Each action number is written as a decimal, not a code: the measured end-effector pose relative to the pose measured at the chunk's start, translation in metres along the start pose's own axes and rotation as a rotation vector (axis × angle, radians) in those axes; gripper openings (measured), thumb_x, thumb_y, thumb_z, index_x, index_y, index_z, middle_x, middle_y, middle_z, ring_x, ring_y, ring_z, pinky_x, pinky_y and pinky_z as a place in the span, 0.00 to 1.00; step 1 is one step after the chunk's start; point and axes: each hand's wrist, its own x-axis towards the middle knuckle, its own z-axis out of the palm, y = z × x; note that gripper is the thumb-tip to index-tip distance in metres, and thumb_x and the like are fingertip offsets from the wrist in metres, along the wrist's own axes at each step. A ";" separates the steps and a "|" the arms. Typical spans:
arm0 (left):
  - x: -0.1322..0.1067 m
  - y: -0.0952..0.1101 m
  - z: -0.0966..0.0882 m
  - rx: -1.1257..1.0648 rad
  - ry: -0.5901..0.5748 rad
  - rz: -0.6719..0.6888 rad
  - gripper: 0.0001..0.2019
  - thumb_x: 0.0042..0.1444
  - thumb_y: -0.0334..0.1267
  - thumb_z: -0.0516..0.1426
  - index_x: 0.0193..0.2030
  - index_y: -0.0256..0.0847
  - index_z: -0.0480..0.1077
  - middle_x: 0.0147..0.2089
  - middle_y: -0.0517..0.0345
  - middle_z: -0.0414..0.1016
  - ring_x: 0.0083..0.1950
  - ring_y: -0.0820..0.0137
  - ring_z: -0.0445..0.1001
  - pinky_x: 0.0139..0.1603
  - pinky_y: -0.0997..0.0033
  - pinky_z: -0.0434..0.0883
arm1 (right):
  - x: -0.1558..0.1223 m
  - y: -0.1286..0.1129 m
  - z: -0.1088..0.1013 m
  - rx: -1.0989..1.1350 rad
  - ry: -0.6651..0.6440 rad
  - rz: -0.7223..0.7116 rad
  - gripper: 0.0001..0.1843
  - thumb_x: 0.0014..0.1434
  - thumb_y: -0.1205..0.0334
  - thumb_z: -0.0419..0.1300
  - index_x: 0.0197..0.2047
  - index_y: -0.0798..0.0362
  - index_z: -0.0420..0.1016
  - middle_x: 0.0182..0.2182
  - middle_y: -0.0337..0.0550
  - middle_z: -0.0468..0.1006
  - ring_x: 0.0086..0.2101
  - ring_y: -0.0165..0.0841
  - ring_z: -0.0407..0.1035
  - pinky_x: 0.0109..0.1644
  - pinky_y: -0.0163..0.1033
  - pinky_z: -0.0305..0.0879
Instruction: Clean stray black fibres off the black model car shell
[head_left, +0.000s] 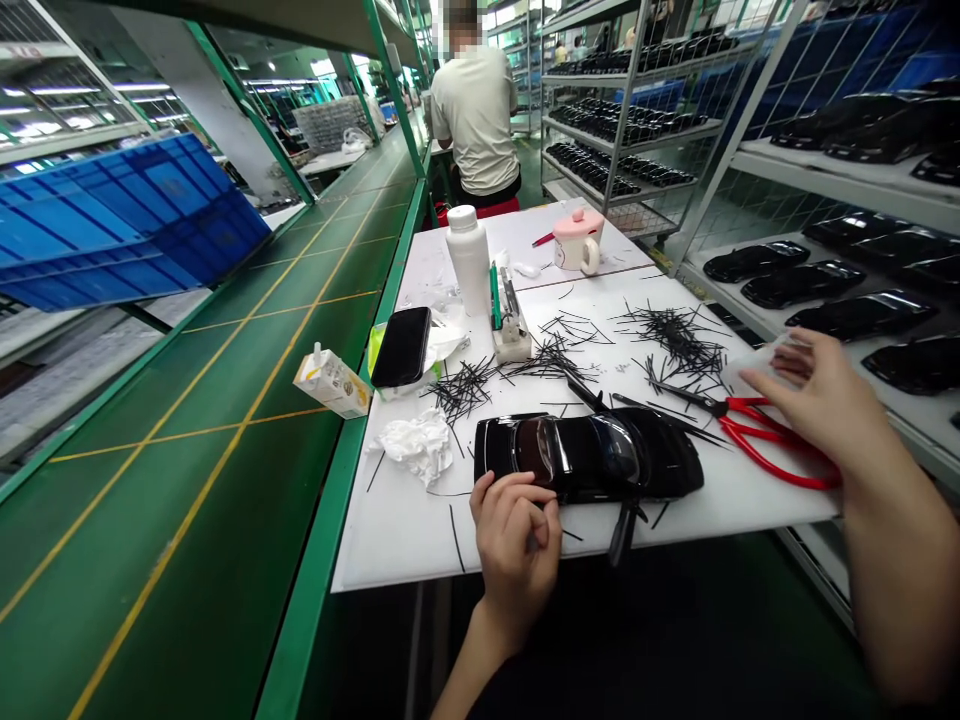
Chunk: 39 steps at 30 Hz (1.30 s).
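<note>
The left-hand grip (516, 545) is observed with the fingers curled and pressed together against the near side of a glossy black model car body (589, 455); whether the body is actually pinched cannot be confirmed from this view. The right-hand grip (821, 410) is held open, with the fingers spread over a translucent plastic sheet (761, 365). Red-handled cutters (772, 440) are positioned directly beneath that hand.

The car body is found lying on a white counter (405, 540), close to its near edge, and is placed between the two hands. Thin black sticks (675, 340) are scattered across the counter, with denser heaps noted behind the car. A crumpled white tissue (412, 445) is located just left of the car. Further back, a black smartphone (401, 347) is laid on white wrapping, and a small carton (330, 383) is set beside the counter on a green conveyor belt (225, 450).

A white bottle (469, 260) is stood upright beside a small holder (510, 330) fitted with tools, and a pink-lidded mug (577, 240) is placed beyond them. Similar black car bodies (847, 310) are stored on white shelves to the right. A blue crate (124, 220) is seen tilted at the left, and a co-worker (475, 110) is standing beyond the counter, turned away.
</note>
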 end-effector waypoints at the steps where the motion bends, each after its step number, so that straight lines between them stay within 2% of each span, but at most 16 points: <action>1: 0.001 0.000 -0.001 0.001 -0.005 0.001 0.17 0.57 0.21 0.56 0.25 0.42 0.56 0.31 0.65 0.77 0.44 0.69 0.78 0.59 0.57 0.62 | -0.004 -0.003 -0.004 -0.023 0.036 0.016 0.41 0.51 0.53 0.71 0.63 0.60 0.64 0.50 0.64 0.77 0.46 0.49 0.74 0.42 0.46 0.68; 2: 0.001 0.000 -0.001 0.000 -0.010 0.000 0.17 0.57 0.21 0.56 0.25 0.42 0.55 0.31 0.65 0.77 0.43 0.69 0.78 0.59 0.57 0.62 | -0.009 -0.006 -0.008 -0.055 0.062 0.006 0.39 0.51 0.53 0.70 0.62 0.59 0.64 0.50 0.63 0.77 0.46 0.50 0.73 0.43 0.49 0.68; 4: 0.003 0.001 -0.002 -0.010 -0.012 -0.009 0.17 0.57 0.21 0.55 0.25 0.42 0.55 0.31 0.65 0.77 0.43 0.69 0.78 0.59 0.57 0.61 | -0.021 -0.012 -0.014 -0.120 0.034 -0.100 0.29 0.55 0.50 0.67 0.55 0.56 0.70 0.45 0.60 0.78 0.42 0.50 0.72 0.43 0.52 0.66; 6: 0.005 0.002 -0.003 -0.026 -0.001 -0.026 0.17 0.57 0.21 0.56 0.25 0.42 0.54 0.31 0.65 0.76 0.42 0.69 0.78 0.60 0.55 0.61 | -0.034 -0.018 -0.013 -0.137 -0.122 -0.266 0.19 0.59 0.47 0.61 0.46 0.53 0.74 0.39 0.55 0.78 0.38 0.48 0.71 0.42 0.52 0.66; 8: 0.009 0.003 -0.004 -0.047 0.007 -0.020 0.18 0.57 0.20 0.56 0.25 0.42 0.54 0.31 0.65 0.77 0.41 0.70 0.78 0.62 0.53 0.61 | -0.046 -0.023 -0.005 -0.103 -0.292 -0.381 0.17 0.62 0.46 0.57 0.42 0.50 0.75 0.37 0.51 0.78 0.39 0.47 0.71 0.43 0.51 0.66; 10: 0.015 0.006 -0.003 -0.074 -0.009 0.019 0.18 0.56 0.20 0.56 0.25 0.42 0.54 0.32 0.65 0.77 0.40 0.70 0.78 0.63 0.51 0.61 | -0.054 -0.027 0.006 -0.082 -0.362 -0.413 0.16 0.63 0.48 0.54 0.43 0.49 0.75 0.36 0.48 0.77 0.40 0.46 0.70 0.44 0.51 0.67; 14: 0.026 0.012 0.002 -0.146 -0.065 0.053 0.18 0.56 0.19 0.56 0.25 0.41 0.54 0.33 0.64 0.76 0.37 0.73 0.77 0.60 0.53 0.67 | -0.059 -0.038 0.018 -0.081 -0.381 -0.426 0.12 0.65 0.55 0.52 0.40 0.51 0.72 0.37 0.49 0.76 0.40 0.45 0.70 0.43 0.49 0.66; 19: 0.029 0.016 0.007 -0.211 -0.108 0.065 0.17 0.56 0.20 0.56 0.25 0.41 0.54 0.32 0.63 0.76 0.35 0.75 0.77 0.54 0.58 0.74 | -0.052 -0.046 0.006 -0.088 -0.329 -0.376 0.11 0.66 0.54 0.51 0.38 0.50 0.70 0.37 0.47 0.75 0.35 0.41 0.71 0.33 0.43 0.63; 22: 0.028 0.017 0.007 -0.216 -0.112 0.063 0.17 0.57 0.20 0.55 0.25 0.42 0.54 0.30 0.63 0.75 0.33 0.74 0.77 0.51 0.59 0.76 | -0.052 -0.051 -0.004 -0.026 -0.277 -0.294 0.11 0.65 0.51 0.55 0.38 0.50 0.70 0.34 0.44 0.75 0.31 0.38 0.72 0.30 0.41 0.64; 25: 0.028 0.019 0.008 -0.221 -0.107 0.051 0.17 0.57 0.20 0.56 0.25 0.42 0.54 0.28 0.64 0.75 0.32 0.75 0.77 0.51 0.59 0.76 | -0.060 -0.064 -0.011 0.288 -0.259 -0.109 0.11 0.61 0.50 0.61 0.39 0.49 0.69 0.30 0.41 0.74 0.30 0.38 0.74 0.31 0.41 0.71; 27: 0.029 0.020 0.009 -0.220 -0.105 0.049 0.17 0.57 0.20 0.56 0.25 0.42 0.54 0.27 0.65 0.74 0.32 0.75 0.77 0.50 0.60 0.76 | -0.070 -0.077 -0.014 0.574 -0.245 -0.019 0.11 0.60 0.53 0.64 0.40 0.48 0.68 0.33 0.40 0.75 0.33 0.38 0.77 0.37 0.41 0.75; 30: 0.030 0.022 0.010 -0.217 -0.106 0.037 0.17 0.57 0.20 0.56 0.25 0.42 0.54 0.26 0.66 0.72 0.32 0.75 0.77 0.50 0.61 0.76 | -0.086 -0.098 -0.017 0.885 -0.231 0.020 0.12 0.60 0.59 0.65 0.44 0.45 0.66 0.39 0.38 0.75 0.35 0.36 0.79 0.42 0.42 0.78; 32: 0.031 0.023 0.010 -0.219 -0.111 0.019 0.18 0.57 0.21 0.56 0.25 0.42 0.54 0.26 0.66 0.72 0.32 0.74 0.77 0.49 0.61 0.76 | -0.096 -0.109 -0.018 1.019 -0.305 0.034 0.17 0.61 0.62 0.65 0.50 0.41 0.64 0.38 0.36 0.75 0.33 0.35 0.79 0.41 0.42 0.79; 34: 0.031 0.023 0.010 -0.222 -0.121 0.006 0.18 0.57 0.21 0.56 0.25 0.42 0.54 0.26 0.66 0.72 0.32 0.74 0.77 0.49 0.61 0.76 | -0.106 -0.117 -0.016 1.095 -0.420 0.041 0.17 0.62 0.62 0.64 0.52 0.40 0.65 0.36 0.37 0.76 0.34 0.35 0.79 0.40 0.41 0.80; 36: 0.031 0.024 0.010 -0.228 -0.127 -0.002 0.18 0.57 0.21 0.56 0.25 0.42 0.54 0.27 0.65 0.73 0.33 0.74 0.76 0.47 0.63 0.75 | -0.113 -0.123 -0.013 1.113 -0.511 0.026 0.11 0.62 0.62 0.64 0.48 0.43 0.70 0.36 0.39 0.76 0.35 0.35 0.78 0.41 0.39 0.80; 39: 0.030 0.024 0.009 -0.236 -0.130 -0.024 0.18 0.57 0.22 0.57 0.25 0.42 0.54 0.29 0.62 0.75 0.34 0.72 0.76 0.42 0.66 0.74 | -0.121 -0.128 -0.007 1.152 -0.570 0.013 0.05 0.62 0.62 0.64 0.41 0.46 0.73 0.36 0.41 0.75 0.36 0.35 0.76 0.40 0.39 0.80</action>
